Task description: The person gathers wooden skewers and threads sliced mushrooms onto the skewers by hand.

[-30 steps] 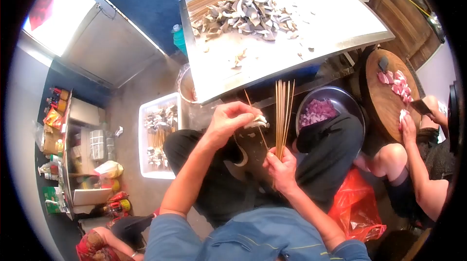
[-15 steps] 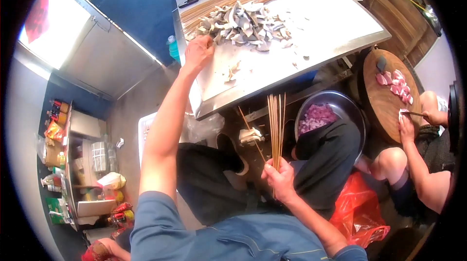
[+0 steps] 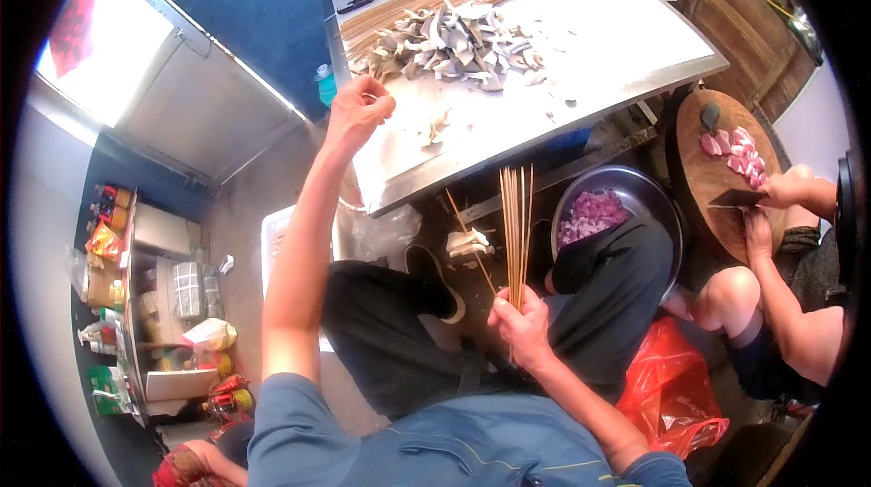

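Note:
My right hand (image 3: 521,316) grips a bundle of thin wooden skewers (image 3: 515,233), held upright above my lap. One skewer leans away to the left, with pale mushroom pieces (image 3: 467,243) threaded on it. At the left edge of the table my left hand (image 3: 359,111) is closed in a pinch, a pale sliver of mushroom showing between the fingers. Just beyond it lies a heap of grey-white mushroom pieces (image 3: 458,44). A few small mushroom scraps (image 3: 435,127) rest closer to me. Behind the heap, many loose skewers (image 3: 399,19) lie in a row.
The metal-edged table (image 3: 626,33) stands ahead. To the right, a co-worker's hands (image 3: 771,201) hold a cleaver (image 3: 737,198) over a round chopping block (image 3: 703,165) with pink meat pieces. A metal bowl (image 3: 649,201) contains chopped purple onion. A red plastic bag (image 3: 667,387) lies beside my leg.
My left hand has drawn back from the mushroom heap, down and slightly left, fingers pinched. My right hand stays nearly still with the skewers. The co-worker's cleaver has moved across the block.

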### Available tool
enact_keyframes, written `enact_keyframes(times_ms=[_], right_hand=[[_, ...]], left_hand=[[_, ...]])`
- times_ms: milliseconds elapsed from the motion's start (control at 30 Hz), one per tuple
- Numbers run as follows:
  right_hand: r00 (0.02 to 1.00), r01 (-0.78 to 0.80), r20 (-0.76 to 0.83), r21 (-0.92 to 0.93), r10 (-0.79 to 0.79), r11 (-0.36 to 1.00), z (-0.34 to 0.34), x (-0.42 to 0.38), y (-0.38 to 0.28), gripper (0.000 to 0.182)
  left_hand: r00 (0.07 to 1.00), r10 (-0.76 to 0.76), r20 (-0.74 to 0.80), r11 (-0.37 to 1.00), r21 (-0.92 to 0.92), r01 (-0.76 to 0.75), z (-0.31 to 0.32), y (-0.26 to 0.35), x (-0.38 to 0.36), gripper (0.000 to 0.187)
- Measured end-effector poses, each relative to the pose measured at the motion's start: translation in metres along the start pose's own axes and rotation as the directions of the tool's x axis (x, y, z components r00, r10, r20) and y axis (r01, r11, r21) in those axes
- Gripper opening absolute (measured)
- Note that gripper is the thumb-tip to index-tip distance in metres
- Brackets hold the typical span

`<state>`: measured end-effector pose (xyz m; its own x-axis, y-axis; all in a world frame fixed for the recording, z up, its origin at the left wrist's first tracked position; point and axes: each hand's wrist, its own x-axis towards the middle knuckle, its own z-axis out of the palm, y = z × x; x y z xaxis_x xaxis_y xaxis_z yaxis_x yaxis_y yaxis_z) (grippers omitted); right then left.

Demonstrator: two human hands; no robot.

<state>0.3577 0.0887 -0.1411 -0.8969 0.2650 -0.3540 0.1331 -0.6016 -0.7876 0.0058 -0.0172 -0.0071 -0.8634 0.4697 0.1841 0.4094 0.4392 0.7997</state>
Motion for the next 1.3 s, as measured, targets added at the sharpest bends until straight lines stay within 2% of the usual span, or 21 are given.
enact_keyframes(times_ms=[33,100,133,167,233,267,367,400,533,933,1067,1233,1300], right_hand=[[1.0,0.0,0.004,-0.003,0.0,1.0,0.001,-0.001,-0.001,0.011],[1.0,0.002,0.003,-0.011,-0.002,1.0,0.005,-0.003,-0.003,0.011],[1.0,0.004,0.003,-0.014,-0.003,1.0,0.006,-0.004,-0.004,0.011],[1.0,0.013,0.012,-0.014,-0.013,1.0,0.007,-0.004,-0.005,0.01],[1.0,0.019,0.014,-0.019,-0.019,1.0,0.008,-0.007,-0.006,0.01],[0.999,0.031,0.018,-0.01,-0.031,0.999,0.009,-0.007,-0.005,0.009],[0.999,0.035,0.026,-0.016,-0.035,0.999,0.011,-0.009,-0.008,0.009],[0.999,0.032,0.034,-0.028,-0.031,0.999,0.011,-0.01,-0.009,0.009],[0.999,0.023,0.027,-0.021,-0.022,1.0,0.012,-0.01,-0.007,0.009],[0.999,0.035,0.021,-0.036,-0.034,0.999,0.01,-0.011,-0.008,0.012],[0.999,0.039,0.02,-0.015,-0.038,0.999,0.007,-0.008,-0.003,0.01],[0.999,0.029,0.017,0.001,-0.029,1.0,0.006,-0.008,-0.001,0.009],[0.999,0.031,0.019,-0.01,-0.031,0.999,0.006,-0.007,0.0,0.009]], left_hand=[[1.0,0.0,-0.004,1.0,0.0,0.0,0.003,0.003,-0.009,0.009],[0.998,0.039,-0.047,0.922,-0.384,-0.054,0.011,0.006,-0.027,0.009],[0.998,0.035,-0.047,0.885,-0.463,-0.052,0.014,0.006,-0.039,0.01],[0.999,-0.006,-0.041,0.874,-0.486,-0.015,0.018,0.01,-0.051,0.011],[0.997,-0.073,-0.034,0.756,-0.654,0.033,0.028,0.018,-0.076,0.014],[0.992,-0.125,-0.011,0.728,-0.68,0.084,0.033,0.015,-0.084,0.02],[0.971,-0.206,0.121,0.564,-0.796,0.219,0.046,0.014,-0.11,0.019],[0.977,-0.172,0.124,0.556,-0.806,0.2,0.049,0.014,-0.118,0.015],[0.971,-0.206,0.123,0.5,-0.839,0.213,0.062,0.016,-0.138,0.012],[0.974,-0.199,0.105,0.383,-0.907,0.176,0.07,0.021,-0.152,0.012],[0.977,-0.202,0.069,0.373,-0.917,0.142,0.075,0.022,-0.155,0.01],[0.988,-0.148,-0.049,0.471,-0.882,0.027,0.079,0.02,-0.156,0.004],[0.989,-0.14,-0.047,0.466,-0.884,0.023,0.079,0.018,-0.156,0.004]])
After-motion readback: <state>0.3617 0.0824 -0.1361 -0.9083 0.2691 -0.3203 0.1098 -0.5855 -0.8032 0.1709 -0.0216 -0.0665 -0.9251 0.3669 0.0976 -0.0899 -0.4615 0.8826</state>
